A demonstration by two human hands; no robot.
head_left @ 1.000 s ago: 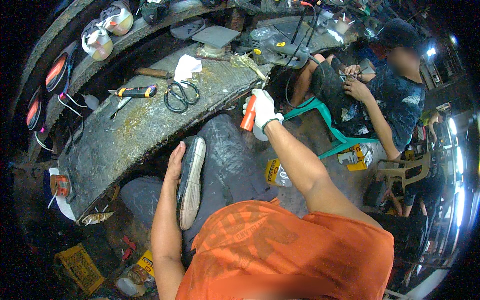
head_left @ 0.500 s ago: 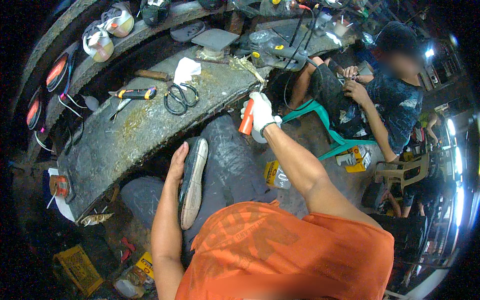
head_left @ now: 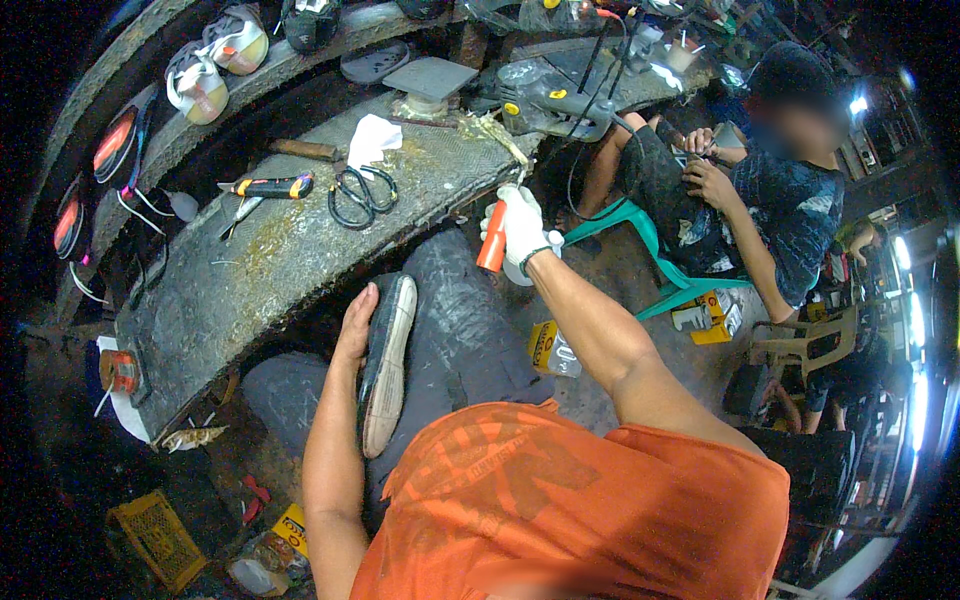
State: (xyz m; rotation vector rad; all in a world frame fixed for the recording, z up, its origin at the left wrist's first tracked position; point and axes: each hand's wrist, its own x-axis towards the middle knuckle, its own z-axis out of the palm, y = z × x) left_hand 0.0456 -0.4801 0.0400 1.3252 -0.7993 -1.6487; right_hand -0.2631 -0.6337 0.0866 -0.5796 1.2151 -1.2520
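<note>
A dark shoe with a pale, off-white sole (head_left: 390,370) lies on my lap, its sole turned up and to the right. My left hand (head_left: 357,325) holds its left side, fingers straight and together; the thumb is hidden. My right hand (head_left: 525,228), in a white glove, is closed around an orange-handled tool (head_left: 491,240) at the edge of the workbench (head_left: 290,265). The tool's working end is mostly hidden by the glove, so its kind cannot be told. Just beyond the glove, a yellowish frayed strip (head_left: 497,135) hangs over the bench edge.
Black-handled scissors (head_left: 360,198), a yellow-and-black cutter (head_left: 270,188), a white cloth (head_left: 374,141) and a wooden-handled tool (head_left: 303,150) lie on the bench. Shoes (head_left: 197,88) stand on the shelf behind. A co-worker (head_left: 775,190) sits at right on a green stool (head_left: 650,250).
Both my hands and the shoe stay almost where they were. The co-worker's hands have shifted slightly.
</note>
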